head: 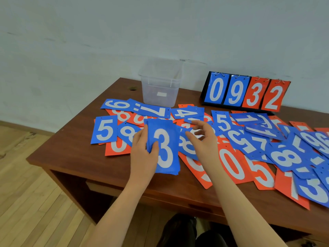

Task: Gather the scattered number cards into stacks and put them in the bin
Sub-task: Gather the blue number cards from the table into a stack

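Blue stack [164, 148] topped by a 3 sits in my left hand [142, 154], thumb curled over its near-left edge, in front of the bin [160, 86]. My right hand [201, 139] hovers just right of the stack, fingers loosely spread, holding nothing. Blue and red cards [231, 166] lie scattered over the desk [71, 154] in front of the bin; a scoreboard [243, 93] stands right of the bin

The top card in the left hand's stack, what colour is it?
Blue with a white 3, seen in the head view.
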`<state>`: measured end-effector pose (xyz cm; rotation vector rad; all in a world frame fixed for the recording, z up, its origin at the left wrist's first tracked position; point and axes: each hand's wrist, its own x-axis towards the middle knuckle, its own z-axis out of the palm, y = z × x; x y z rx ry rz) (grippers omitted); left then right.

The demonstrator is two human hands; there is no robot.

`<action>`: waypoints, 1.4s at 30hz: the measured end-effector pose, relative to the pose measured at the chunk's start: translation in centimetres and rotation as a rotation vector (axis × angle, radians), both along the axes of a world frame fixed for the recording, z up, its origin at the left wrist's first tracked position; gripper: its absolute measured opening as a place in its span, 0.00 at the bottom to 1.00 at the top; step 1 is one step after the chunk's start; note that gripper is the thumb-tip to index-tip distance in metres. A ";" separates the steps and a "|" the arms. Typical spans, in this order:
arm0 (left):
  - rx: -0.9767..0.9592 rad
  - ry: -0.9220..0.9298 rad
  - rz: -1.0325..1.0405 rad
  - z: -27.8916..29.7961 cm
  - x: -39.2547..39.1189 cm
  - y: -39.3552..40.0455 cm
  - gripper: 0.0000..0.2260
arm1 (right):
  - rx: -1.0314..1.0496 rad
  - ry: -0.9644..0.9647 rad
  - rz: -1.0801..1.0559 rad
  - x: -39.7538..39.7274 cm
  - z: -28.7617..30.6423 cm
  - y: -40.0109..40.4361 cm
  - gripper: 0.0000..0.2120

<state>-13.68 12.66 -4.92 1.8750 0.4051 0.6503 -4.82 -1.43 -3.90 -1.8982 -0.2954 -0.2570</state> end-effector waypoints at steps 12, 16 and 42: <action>-0.005 0.050 0.109 -0.7 0.6 1.7 0.25 | -0.851 0.308 -0.005 4.0 -2.4 -0.9 0.32; 0.021 0.019 0.084 -0.8 0.8 1.4 0.25 | -0.805 0.309 -0.033 4.2 -2.7 -0.6 0.30; 0.016 -0.109 0.034 -1.4 5.3 -2.7 0.26 | 0.428 0.150 -0.271 -0.5 0.3 -2.5 0.13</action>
